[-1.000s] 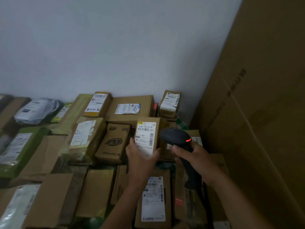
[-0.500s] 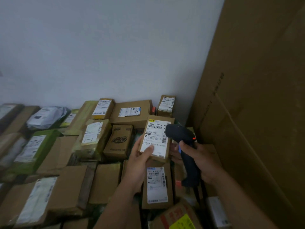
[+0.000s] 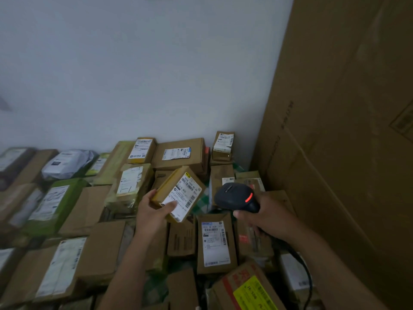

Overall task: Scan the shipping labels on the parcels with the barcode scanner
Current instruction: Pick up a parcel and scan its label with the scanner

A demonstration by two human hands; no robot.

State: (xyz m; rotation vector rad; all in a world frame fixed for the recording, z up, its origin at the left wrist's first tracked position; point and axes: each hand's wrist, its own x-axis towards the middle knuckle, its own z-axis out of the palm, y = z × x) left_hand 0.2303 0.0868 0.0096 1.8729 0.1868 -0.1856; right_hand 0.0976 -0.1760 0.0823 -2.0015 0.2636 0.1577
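Just below the middle of the frame, the left hand point(image 3: 152, 211) holds a small yellow-brown parcel point(image 3: 166, 190) lifted clear of the heap. The thumb presses on the lower end of its white shipping label point(image 3: 182, 199) and the fingers are curled round the parcel's left side. The parcel is tilted, with the label face turned up and towards the right.

Just right of it, and not touching it, is the black barcode scanner point(image 3: 234, 196). The right hand point(image 3: 268, 218) is wrapped tightly round its handle, with the forefinger lying under the head. A red light point(image 3: 249, 197) glows on the right side of the head. A dark cable point(image 3: 306, 274) runs from below the hand to the lower right edge.

Under both hands lie many more parcels, packed close together. A long brown box point(image 3: 215, 242) with a barcoded label lies flat in the lower centre, and a box with a yellow sticker point(image 3: 250, 291) sits at the bottom edge. At left are a green-wrapped parcel point(image 3: 55, 204) and a grey mailing bag point(image 3: 67, 162). A wide flat box point(image 3: 181, 153) and a small box point(image 3: 223, 144) stand at the back against the white wall point(image 3: 134, 74). A patch of green checked cloth point(image 3: 204, 204) shows between the parcels. A very large cardboard carton point(image 3: 346, 130) fills the right side of the frame.
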